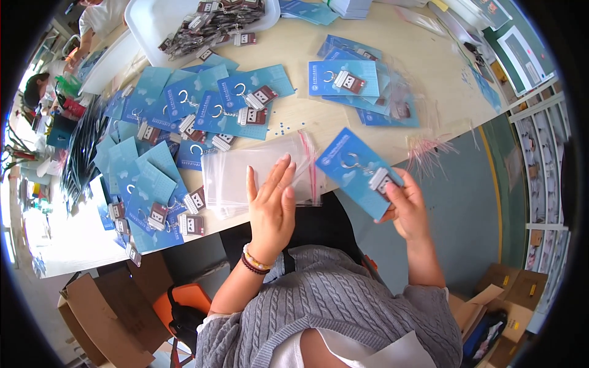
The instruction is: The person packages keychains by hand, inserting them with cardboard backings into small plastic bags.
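So the person's left hand (272,205) is lying flat, fingers straight and slightly fanned, pressing down on a stack of clear plastic sleeves (257,172) at the near edge of the table (429,80). The sleeves are thin, glossy and see-through, rectangular, with a red adhesive strip (311,168) running down their right end. That hand isn't gripping anything, just palm-down on the top sleeve. There's a beaded bracelet (254,262) on the wrist, dark beads plus a paler strand.

The right hand (406,208) is off the table edge, curled around the lower corner of a blue backing card (359,172), thumb on top and fingers closed underneath, so it's pinched firmly. The card is a stiff, matte rectangle, tilted diagonally, with a silver ring and a small dark-and-white keychain charm (380,179) fixed to it. It sits just right of the sleeve stack, near it, though it's hard to say if they touch.

Further back the pale wood-look tabletop is covered in more of the same carded keychains (202,110), overlapping loosely. A few already bagged ones (362,86) sit in a shiny pile to the right, and a white tray (153,24) holds loose charms. Peeled red strips (426,150) lie in a wispy tangle by the edge.
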`<action>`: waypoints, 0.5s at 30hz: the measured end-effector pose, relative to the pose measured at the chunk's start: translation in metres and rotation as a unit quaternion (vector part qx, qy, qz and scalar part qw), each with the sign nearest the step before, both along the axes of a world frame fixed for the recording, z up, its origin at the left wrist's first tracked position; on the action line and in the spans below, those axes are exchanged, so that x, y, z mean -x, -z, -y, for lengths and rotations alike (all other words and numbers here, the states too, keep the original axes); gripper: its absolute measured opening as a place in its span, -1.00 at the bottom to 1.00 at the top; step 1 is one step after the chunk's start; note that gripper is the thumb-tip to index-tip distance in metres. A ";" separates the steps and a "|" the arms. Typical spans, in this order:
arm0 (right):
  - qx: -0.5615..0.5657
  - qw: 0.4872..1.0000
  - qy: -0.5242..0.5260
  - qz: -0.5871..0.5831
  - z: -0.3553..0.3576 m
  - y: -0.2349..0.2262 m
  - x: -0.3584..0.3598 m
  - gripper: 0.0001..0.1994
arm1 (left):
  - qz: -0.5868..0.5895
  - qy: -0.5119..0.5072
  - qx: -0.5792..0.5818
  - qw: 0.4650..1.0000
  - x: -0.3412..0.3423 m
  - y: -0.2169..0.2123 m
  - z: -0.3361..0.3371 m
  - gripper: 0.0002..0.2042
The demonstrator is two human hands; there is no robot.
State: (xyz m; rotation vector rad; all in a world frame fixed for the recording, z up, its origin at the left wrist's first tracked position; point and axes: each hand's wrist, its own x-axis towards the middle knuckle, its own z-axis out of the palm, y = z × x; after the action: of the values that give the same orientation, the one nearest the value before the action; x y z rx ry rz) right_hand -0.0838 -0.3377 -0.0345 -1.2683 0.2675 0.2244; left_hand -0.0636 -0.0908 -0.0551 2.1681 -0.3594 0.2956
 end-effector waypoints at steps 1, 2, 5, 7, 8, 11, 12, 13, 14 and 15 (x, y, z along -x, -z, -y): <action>-0.009 1.000 -0.005 -0.008 -0.008 0.001 0.002 -0.70 | 0.051 -0.016 -0.085 0.995 0.002 0.001 0.003 -0.66; -0.030 0.999 -0.015 -0.013 -0.015 0.003 0.005 -0.70 | 0.069 -0.004 -0.128 0.989 0.003 0.005 0.004 -0.58; -0.042 0.998 -0.029 -0.030 -0.030 0.005 0.010 -0.68 | 0.085 -0.021 -0.132 0.987 0.007 0.003 0.009 -0.58; -0.033 0.998 -0.036 -0.028 -0.027 0.002 0.014 -0.68 | 0.086 -0.021 -0.139 0.986 0.007 0.003 0.008 -0.55; -0.024 0.999 -0.041 -0.027 -0.024 0.000 0.015 -0.68 | 0.087 -0.019 -0.129 0.988 0.008 0.004 0.008 -0.54; -0.034 0.999 -0.031 -0.025 -0.020 0.002 0.019 -0.69 | 0.099 -0.005 -0.145 0.985 0.009 0.006 0.008 -0.52; -0.042 0.997 -0.048 -0.047 -0.025 -0.003 0.018 -0.69 | 0.111 0.002 -0.171 0.979 0.009 0.006 0.008 -0.49; -0.043 0.997 -0.047 -0.048 -0.025 -0.001 0.019 -0.69 | 0.110 0.002 -0.172 0.979 0.009 0.007 0.008 -0.49; -0.055 0.995 -0.063 -0.057 -0.026 0.003 0.021 -0.69 | 0.103 0.031 -0.168 0.980 0.010 0.007 0.007 -0.50; -0.065 0.993 -0.078 -0.067 -0.026 0.005 0.020 -0.69 | 0.095 0.059 -0.163 0.980 0.009 0.008 0.008 -0.50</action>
State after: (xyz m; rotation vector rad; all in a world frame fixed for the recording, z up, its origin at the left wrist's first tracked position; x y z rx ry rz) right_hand -0.1041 -0.3121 -0.0393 -1.1481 0.2634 0.4551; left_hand -0.0722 -0.0992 -0.0626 2.4318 -0.6837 0.4013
